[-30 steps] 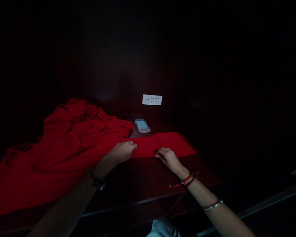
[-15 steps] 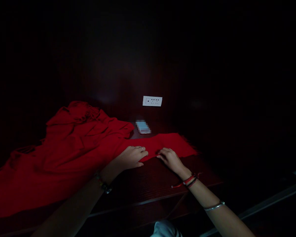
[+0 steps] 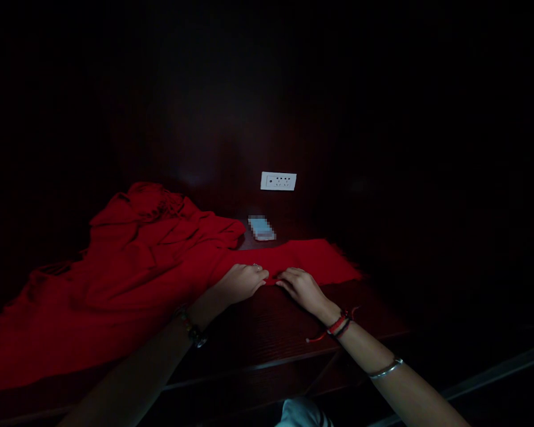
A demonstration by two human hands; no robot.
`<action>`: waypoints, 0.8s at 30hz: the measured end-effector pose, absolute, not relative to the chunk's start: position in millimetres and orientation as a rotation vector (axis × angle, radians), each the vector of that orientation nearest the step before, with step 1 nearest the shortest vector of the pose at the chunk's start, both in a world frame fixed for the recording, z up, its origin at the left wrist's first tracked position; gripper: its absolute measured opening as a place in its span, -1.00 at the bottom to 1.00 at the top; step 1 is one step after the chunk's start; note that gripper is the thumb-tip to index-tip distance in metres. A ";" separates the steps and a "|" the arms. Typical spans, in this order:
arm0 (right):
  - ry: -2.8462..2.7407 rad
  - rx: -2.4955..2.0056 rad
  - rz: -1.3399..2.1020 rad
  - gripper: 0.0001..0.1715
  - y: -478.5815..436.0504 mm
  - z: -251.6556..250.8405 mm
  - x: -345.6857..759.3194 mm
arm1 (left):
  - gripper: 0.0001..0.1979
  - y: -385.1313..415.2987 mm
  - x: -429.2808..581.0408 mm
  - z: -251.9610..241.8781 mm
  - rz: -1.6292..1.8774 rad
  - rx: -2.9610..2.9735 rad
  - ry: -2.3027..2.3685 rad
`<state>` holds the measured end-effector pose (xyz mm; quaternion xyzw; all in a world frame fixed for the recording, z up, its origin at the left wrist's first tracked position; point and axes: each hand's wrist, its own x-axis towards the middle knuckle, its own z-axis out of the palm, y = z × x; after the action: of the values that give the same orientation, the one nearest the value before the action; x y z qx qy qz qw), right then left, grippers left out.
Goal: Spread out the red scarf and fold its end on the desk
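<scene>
A large red fringed scarf (image 3: 155, 267) lies over the dark wooden surface, heaped in loose wrinkles on the left and flat in a narrower band on the right. At the near edge of that band, my left hand (image 3: 241, 282) has its thumb and fingers closed in a pinch on the cloth. Close beside it, my right hand (image 3: 302, 289) pinches the same edge, its fingers curled over the fabric. A small gap separates the fingertips of the two hands. The fringed end of the band lies to the right of my right hand.
Behind the scarf lies a blurred, pale flat object (image 3: 261, 228). A white wall socket (image 3: 278, 181) sits on the dark back panel. The wooden tabletop (image 3: 267, 332) has its front edge just below my hands. Surroundings at the sides are very dark.
My right hand has shifted slightly left, closer to my left hand. My left thumb has come up against the fingers at the scarf's edge. The whole view has shifted slightly.
</scene>
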<state>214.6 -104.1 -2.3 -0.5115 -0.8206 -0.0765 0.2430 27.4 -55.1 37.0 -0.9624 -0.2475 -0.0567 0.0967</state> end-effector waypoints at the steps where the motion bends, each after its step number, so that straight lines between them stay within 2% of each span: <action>1: -2.244 -1.389 -0.196 -0.81 -104.0 -3.5 215.1 | -0.84 -54.5 27.5 36.3 -0.168 -2.847 -0.739; 15: -2.286 -1.402 -0.241 -0.73 -106.9 -0.6 209.7 | -0.82 -50.8 27.3 30.6 -0.173 -2.750 -0.732; 24: -2.281 -1.430 -0.246 -0.82 -104.0 -4.0 209.2 | -0.81 -52.5 28.3 32.4 -0.167 -2.782 -0.727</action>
<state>209.2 -104.0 -4.0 -0.5164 -0.8235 -0.0889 0.2175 28.3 -52.5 32.4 -0.9576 -0.2504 -0.0576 0.1303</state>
